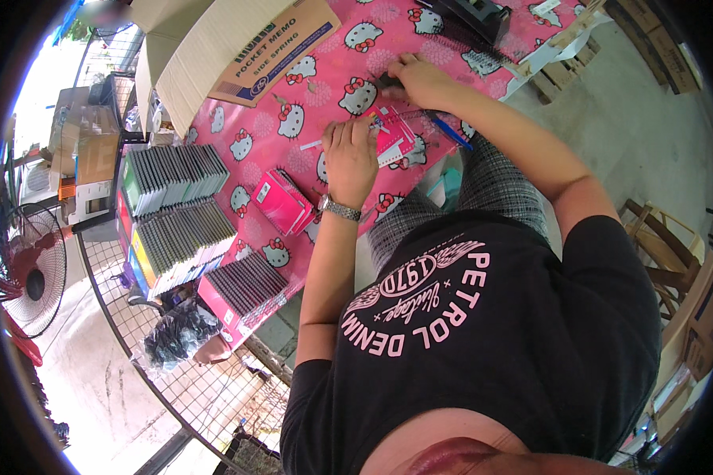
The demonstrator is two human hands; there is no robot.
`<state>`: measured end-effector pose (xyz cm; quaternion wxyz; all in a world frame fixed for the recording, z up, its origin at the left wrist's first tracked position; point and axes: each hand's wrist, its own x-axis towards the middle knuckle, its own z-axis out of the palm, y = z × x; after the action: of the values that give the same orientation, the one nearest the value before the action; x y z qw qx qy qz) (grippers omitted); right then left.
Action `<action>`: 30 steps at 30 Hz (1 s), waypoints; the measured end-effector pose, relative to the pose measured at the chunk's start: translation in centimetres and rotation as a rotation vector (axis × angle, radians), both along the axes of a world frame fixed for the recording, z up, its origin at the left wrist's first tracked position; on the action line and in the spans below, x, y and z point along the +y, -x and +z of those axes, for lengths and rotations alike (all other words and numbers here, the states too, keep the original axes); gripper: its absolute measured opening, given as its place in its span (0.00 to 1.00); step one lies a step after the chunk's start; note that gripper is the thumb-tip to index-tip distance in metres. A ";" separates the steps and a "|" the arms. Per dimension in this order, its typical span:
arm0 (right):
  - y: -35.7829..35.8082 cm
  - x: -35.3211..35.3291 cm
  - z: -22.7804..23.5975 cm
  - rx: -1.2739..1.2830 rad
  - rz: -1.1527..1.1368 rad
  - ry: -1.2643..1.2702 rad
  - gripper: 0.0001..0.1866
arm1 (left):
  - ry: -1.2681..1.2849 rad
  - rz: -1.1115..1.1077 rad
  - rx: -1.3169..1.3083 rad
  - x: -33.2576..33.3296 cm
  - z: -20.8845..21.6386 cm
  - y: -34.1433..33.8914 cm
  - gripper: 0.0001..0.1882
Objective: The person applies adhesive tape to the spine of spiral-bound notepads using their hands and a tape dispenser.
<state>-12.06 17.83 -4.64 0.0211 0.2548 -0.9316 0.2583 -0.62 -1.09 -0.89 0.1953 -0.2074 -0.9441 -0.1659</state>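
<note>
My left hand [350, 158] rests at the left edge of several pink and white memo sheets [396, 141] on the table. Its fingers are bent and close together, and their tips are partly hidden, so what they grip is unclear. Just beyond the sheets, my right hand [421, 81] is closed around a small black object [390, 84], whose kind I cannot make out. A blue pen-like stick [454, 133] lies right of the sheets, below my right forearm. Beside my left wrist sits a small pile of pink pocket notebooks [281, 203].
Rows of spiral-bound notebooks [184, 237] stand along the table's left end. An open cardboard box [249, 59] is at the back left, and a black device [475, 22] at the far right. A patterned pink cloth [242, 145] covers the table. A fan [36, 269] stands left.
</note>
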 end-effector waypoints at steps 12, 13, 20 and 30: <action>0.7 0.3 5.2 -0.785 0.598 0.286 0.21 | -0.072 0.159 -0.077 -0.8 -0.3 -0.9 0.18; 0.6 0.7 5.3 -0.885 0.668 0.478 0.21 | -0.074 0.158 -0.075 -0.5 -0.2 -0.9 0.19; 0.0 1.2 6.0 -1.047 0.656 0.761 0.23 | -0.122 0.162 -0.066 -0.7 -0.2 -0.5 0.21; -0.2 0.4 6.3 -1.007 0.589 0.563 0.23 | -0.153 0.096 -0.014 -0.7 0.3 -0.2 0.22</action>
<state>-11.90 18.24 1.68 -0.4242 0.3320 -0.6154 0.5754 -0.43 -1.80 -0.60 0.2117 -0.1453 -0.9388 -0.2296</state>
